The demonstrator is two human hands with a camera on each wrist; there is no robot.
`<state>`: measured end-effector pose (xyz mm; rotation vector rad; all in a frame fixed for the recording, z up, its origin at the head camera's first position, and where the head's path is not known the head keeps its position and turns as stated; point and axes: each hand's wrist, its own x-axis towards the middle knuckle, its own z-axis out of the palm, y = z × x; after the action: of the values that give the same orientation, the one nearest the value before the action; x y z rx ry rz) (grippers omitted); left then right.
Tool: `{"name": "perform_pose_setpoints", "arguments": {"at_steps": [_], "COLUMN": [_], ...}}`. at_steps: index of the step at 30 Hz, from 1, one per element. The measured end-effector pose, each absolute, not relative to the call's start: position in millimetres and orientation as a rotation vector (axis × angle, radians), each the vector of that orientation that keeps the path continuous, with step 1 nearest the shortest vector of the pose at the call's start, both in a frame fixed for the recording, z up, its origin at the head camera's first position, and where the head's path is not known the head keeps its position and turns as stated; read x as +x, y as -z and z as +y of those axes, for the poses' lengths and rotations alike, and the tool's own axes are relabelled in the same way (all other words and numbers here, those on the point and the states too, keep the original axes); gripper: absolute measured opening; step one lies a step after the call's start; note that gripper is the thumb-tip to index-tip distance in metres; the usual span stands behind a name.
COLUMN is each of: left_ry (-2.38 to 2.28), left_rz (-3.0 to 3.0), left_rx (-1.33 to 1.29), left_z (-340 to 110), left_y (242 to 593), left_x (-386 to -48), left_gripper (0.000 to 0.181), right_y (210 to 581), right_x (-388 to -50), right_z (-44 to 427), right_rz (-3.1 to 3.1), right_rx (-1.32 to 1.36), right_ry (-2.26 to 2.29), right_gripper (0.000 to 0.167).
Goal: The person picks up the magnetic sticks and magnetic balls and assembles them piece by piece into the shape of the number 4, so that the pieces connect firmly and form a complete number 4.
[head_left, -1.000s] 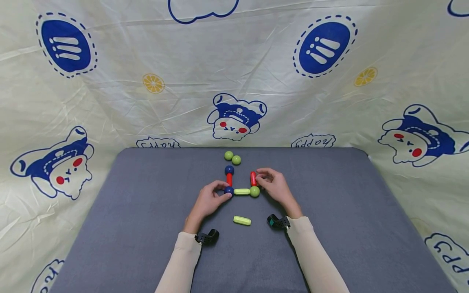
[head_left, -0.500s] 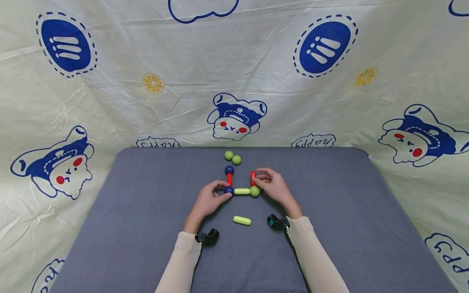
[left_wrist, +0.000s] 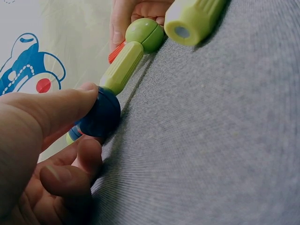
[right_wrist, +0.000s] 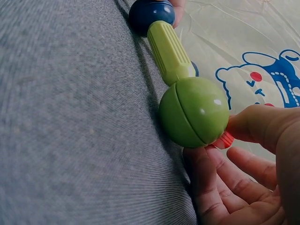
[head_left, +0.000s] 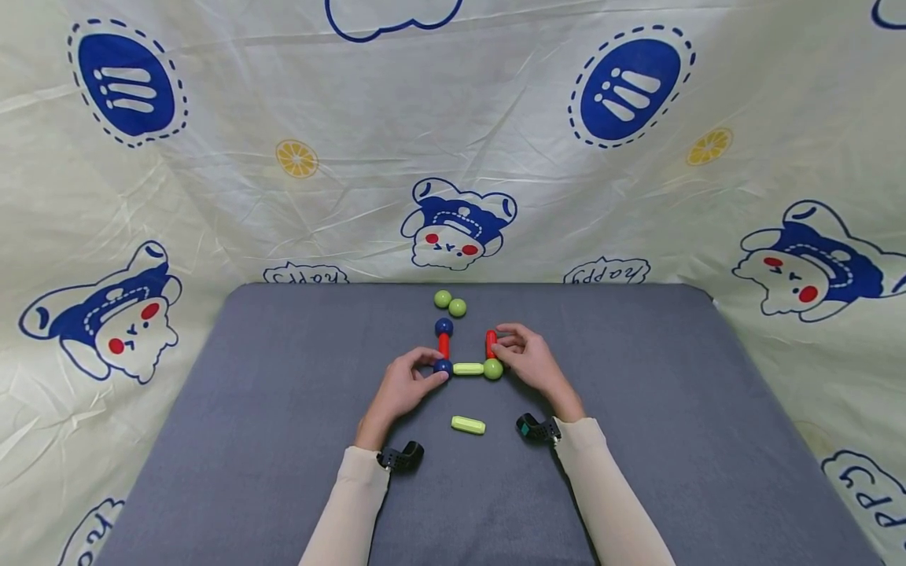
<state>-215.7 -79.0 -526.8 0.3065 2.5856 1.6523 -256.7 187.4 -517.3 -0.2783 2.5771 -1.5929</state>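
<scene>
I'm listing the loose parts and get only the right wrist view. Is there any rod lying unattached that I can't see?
Observer: Yes. In the head view, a yellow-green rod lies by itself on the grey table.
Operator: Thanks. Anything loose towards the far edge?
Observer: Two green balls lie side by side there.
Operator: Then the blue ball at the top of my picture: what is on its far side?
Observer: A red rod lies between it and a second blue ball farther off.
</scene>
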Motion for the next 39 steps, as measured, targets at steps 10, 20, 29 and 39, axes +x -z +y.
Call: {"name": "perform_pose_setpoints", "arguments": {"at_steps": [10, 20, 29, 39], "left_ry": [-1.662, -1.640, -1.657, -1.665], "left_rz": [2.587, 2.596, 2.586, 2.588], "left_rx": [0.308, 0.313, 0.316, 0.307], "left_z": [-78.4, -78.8, -77.6, -77.9], "left_y": [525.5, 526.0, 525.6, 525.9], "left_x": [-214.5, -214.3, -214.7, -214.8], "left_gripper": [0.031, 0.030, 0.031, 0.031], "right_y": [514.3, 514.5, 503.7, 470.0], "right_x": [-254.4, -255.5, -262.1, -286.5], "right_z": [187.9, 187.3, 186.9, 179.7], "right_rz": [2.601, 2.589, 2.637, 2.667], "right_rx": [-0.270, -0.265, -0.311, -0.325], "right_ry": [1.567, 1.564, 1.472, 1.250], "right_gripper": [0.044, 0.043, 0.049, 0.057]}}
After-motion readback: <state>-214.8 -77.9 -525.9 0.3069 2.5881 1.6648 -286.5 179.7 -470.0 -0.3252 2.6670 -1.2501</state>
